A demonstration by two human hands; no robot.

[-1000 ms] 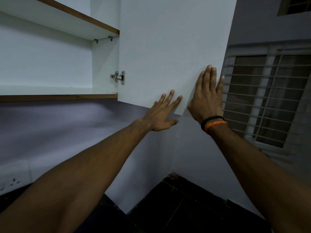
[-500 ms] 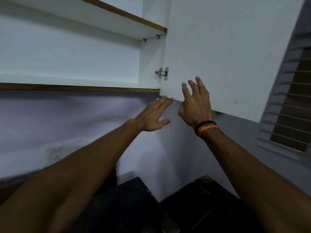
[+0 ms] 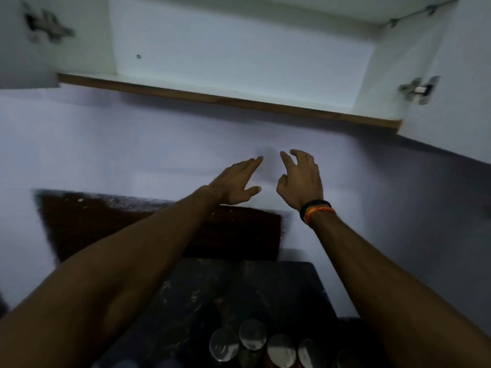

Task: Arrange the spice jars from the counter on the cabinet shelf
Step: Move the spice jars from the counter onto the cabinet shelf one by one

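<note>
Several spice jars (image 3: 252,334) with shiny metal lids stand in a cluster on the dark counter (image 3: 202,293) at the bottom of the view. Above, the white cabinet stands with both doors swung wide, and its lower shelf (image 3: 228,100) with a brown front edge holds nothing that I can see. My left hand (image 3: 236,183) and my right hand (image 3: 300,179) hover side by side in front of the wall, below the shelf and above the jars. Both hands hold nothing, fingers spread. A black and orange band circles my right wrist.
The right cabinet door (image 3: 451,88) hangs wide with a metal hinge (image 3: 418,88); another hinge (image 3: 45,26) shows on the left door. A dark brown panel (image 3: 148,227) sits on the wall behind the counter.
Both hands have left the right cabinet door and dropped below the shelf. My view has swung left and down, bringing the counter and the jars into sight.
</note>
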